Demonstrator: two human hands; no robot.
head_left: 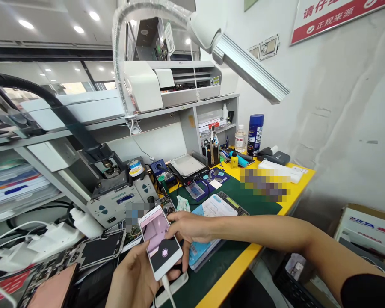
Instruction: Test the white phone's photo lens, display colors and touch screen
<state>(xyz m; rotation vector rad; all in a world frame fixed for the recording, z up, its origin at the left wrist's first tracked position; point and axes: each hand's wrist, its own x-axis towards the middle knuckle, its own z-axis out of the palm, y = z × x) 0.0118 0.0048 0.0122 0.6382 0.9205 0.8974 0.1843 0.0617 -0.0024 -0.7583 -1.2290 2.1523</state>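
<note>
On the red-and-white wall sign (340, 21), red characters start 请仔 and run out of frame; below, white ones read 正规来源 beside a tick. The cardboard box (365, 233) bears red letters, apparently PMMA. Writing on the white smartphone (161, 244) is illegible.

With the smartphone (158, 250), between the left hand (130, 273) and the right hand (191, 226), as the dial's centre, the rework station (107, 204) stands between 10 and 11 o'clock and plugged-in chargers (62, 237) lie at 9 o'clock. At 12 o'clock, a cutting plotter (141, 87) rests on the shelf (186, 128) behind the workbench (224, 280). The tool holder (211, 156) occupies 1 o'clock; between 1 and 2 stands the aerosol can (256, 137), a bottle (240, 140) on its left, a portable printer (277, 158) on its right.
</note>
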